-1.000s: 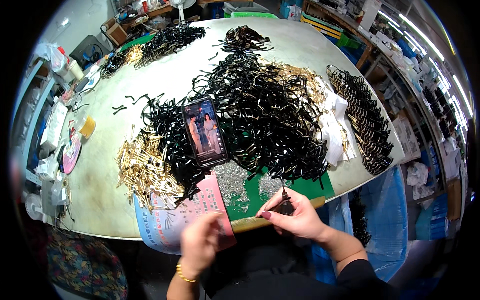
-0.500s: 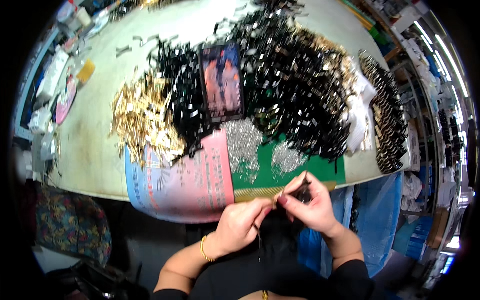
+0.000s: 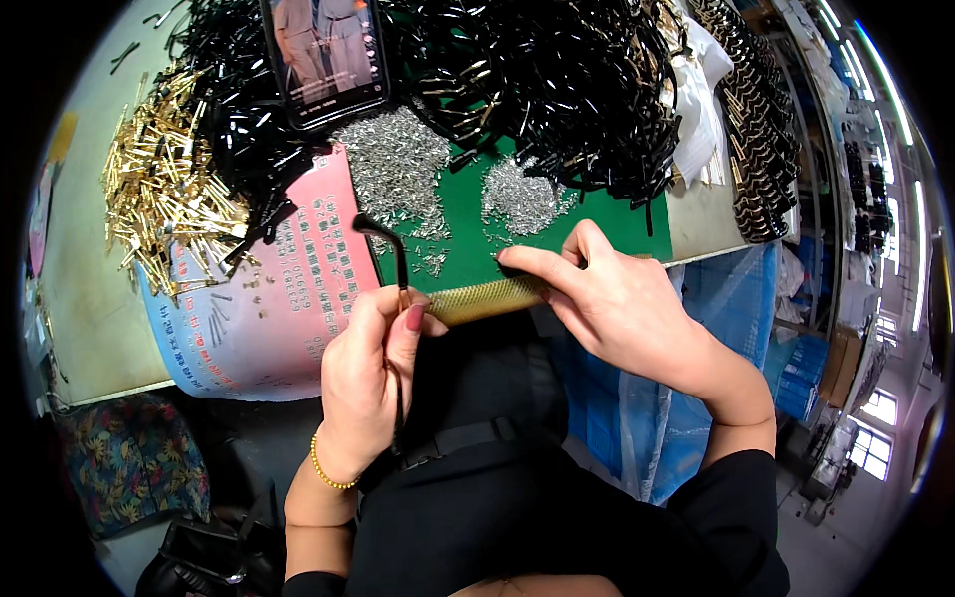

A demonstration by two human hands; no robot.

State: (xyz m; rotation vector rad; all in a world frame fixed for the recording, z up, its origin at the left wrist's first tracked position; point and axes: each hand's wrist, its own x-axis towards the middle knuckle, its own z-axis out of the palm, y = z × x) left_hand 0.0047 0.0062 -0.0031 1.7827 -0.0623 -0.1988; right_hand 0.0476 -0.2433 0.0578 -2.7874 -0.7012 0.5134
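Observation:
My left hand [image 3: 363, 373] is closed on a slim eyeglass temple with a curved black tip [image 3: 400, 261], which stands up above my thumb. The rest of that temple runs down behind the fingers, partly hidden. My right hand [image 3: 622, 308] has its index finger stretched onto the green mat [image 3: 463, 204], just below a small heap of tiny silver screw-like pieces [image 3: 522, 197]. Its thumb hangs apart near the mesh-patterned gold strip [image 3: 487, 298] at the table edge. Nothing shows between those fingers. A larger heap of the silver pieces [image 3: 393, 164] lies to the left.
Black temples [image 3: 567, 90] form a big pile at the back. A phone [image 3: 323, 60] lies on them. Gold metal parts [image 3: 164, 179] are heaped at left, over a pink and blue printed sheet [image 3: 288, 308]. More temples [image 3: 761, 129] lie in a row at right, beside white wrapping [image 3: 699, 95].
My hands have come apart: the right has reached onto the green mat and no longer shows the dark thing in it. The left has moved left with the temple. The view has shifted closer.

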